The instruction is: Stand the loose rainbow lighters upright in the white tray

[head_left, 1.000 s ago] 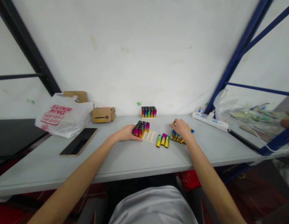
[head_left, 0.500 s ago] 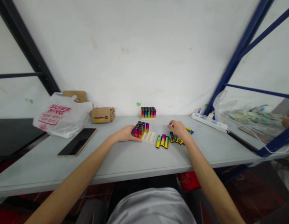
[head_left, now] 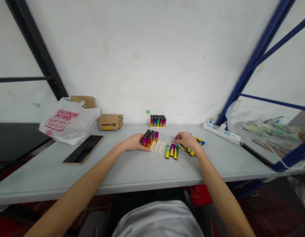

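My left hand (head_left: 135, 142) curls round the left side of a white tray (head_left: 158, 147) with round holes, thumb along its near edge. Shiny gradient-coloured lighters (head_left: 149, 140) with black tops stand upright in the tray's left part; holes show bare on the right. My right hand (head_left: 185, 139) is closed, fingertips pinching the end of a dark blue and gold lighter (head_left: 181, 146) right of the tray. Beside it lie several loose gold-ended lighters (head_left: 191, 152), partly hidden by that hand. Three more lighters (head_left: 172, 151) lie side by side next to the tray.
A filled block of lighters (head_left: 157, 121) stands by the wall. To the left are a phone (head_left: 83, 149), a white plastic bag (head_left: 68, 120) and a small cardboard box (head_left: 110, 122). A power strip (head_left: 222, 132) lies at the right, near a blue rack post (head_left: 237, 87).
My right hand has come down and slightly left onto the loose lighters and now pinches one. My left hand stays at the tray. The camera view has shifted a little.
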### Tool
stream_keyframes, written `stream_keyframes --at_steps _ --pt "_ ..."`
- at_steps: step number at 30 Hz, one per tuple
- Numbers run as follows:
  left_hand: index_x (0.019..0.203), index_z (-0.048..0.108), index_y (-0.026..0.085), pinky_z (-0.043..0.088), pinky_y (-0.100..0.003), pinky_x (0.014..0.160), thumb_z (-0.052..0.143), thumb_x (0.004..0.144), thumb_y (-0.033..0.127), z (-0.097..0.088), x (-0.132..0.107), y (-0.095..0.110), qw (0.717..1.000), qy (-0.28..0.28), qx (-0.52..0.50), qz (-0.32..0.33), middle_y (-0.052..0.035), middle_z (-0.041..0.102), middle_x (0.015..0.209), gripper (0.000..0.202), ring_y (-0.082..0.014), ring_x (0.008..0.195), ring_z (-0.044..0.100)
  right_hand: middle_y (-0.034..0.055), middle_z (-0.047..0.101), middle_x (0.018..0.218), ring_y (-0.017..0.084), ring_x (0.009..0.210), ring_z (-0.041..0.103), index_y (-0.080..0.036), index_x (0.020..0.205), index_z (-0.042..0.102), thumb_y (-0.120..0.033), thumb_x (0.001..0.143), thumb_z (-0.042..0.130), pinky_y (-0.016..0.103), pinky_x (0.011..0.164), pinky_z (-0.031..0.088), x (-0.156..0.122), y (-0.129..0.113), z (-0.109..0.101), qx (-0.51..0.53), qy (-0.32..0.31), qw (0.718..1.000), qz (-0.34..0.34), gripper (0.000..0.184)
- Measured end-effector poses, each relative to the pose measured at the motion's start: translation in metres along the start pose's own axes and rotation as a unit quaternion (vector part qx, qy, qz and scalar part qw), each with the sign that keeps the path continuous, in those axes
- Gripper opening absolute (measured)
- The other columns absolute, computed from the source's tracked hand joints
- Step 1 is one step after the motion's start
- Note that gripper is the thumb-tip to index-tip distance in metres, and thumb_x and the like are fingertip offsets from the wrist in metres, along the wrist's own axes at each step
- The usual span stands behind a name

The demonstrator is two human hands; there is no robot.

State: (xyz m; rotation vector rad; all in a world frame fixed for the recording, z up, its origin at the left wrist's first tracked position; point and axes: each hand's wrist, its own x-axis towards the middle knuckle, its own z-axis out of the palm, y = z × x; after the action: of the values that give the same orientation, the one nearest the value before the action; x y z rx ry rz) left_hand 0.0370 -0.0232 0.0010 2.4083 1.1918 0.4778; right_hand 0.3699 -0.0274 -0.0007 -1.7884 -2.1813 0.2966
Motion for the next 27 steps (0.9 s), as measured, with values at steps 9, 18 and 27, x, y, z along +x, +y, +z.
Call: stream_keyframes --at_steps 9,18,27 --pt "0.109 0.067 0.016 0.049 -0.032 0.076 0.079 0.058 0.067 0.0 0.001 -0.002 1.0 -0.008 -0.021 0.003 -0.0048 0.074 0.102 0.073 -0.0272 0.089 0.066 0.002 0.065 0.077 0.016 0.071 0.058 -0.015 0.085 0.068 -0.064 0.08 0.064 0.027 0.066 0.045 -0.001 -0.026 0.006 0.402 0.059 0.91 -0.081 0.049" --pt "0.106 0.067 0.016 0.049 -0.032 0.075 0.079 0.057 0.068 0.001 0.001 -0.003 1.0 -0.012 -0.016 -0.002 -0.0051 0.073 0.099 0.073 -0.0275 0.087 0.066 -0.0035 0.055 0.062 0.009 0.045 0.046 -0.019 0.087 0.058 -0.062 0.084 0.062 0.022 0.042 0.036 0.001 -0.044 0.025 0.494 0.026 0.863 -0.104 0.044" --pt "0.1 0.068 0.016 0.047 -0.031 0.07 0.079 0.055 0.069 0.0 0.0 0.001 1.0 -0.002 -0.009 -0.015 -0.0037 0.073 0.093 0.071 -0.0261 0.082 0.064 -0.0099 0.037 0.056 0.008 0.04 0.023 -0.027 0.105 0.051 -0.063 0.093 0.047 0.02 0.038 0.019 -0.007 -0.054 0.022 0.515 0.013 0.85 -0.114 0.038"
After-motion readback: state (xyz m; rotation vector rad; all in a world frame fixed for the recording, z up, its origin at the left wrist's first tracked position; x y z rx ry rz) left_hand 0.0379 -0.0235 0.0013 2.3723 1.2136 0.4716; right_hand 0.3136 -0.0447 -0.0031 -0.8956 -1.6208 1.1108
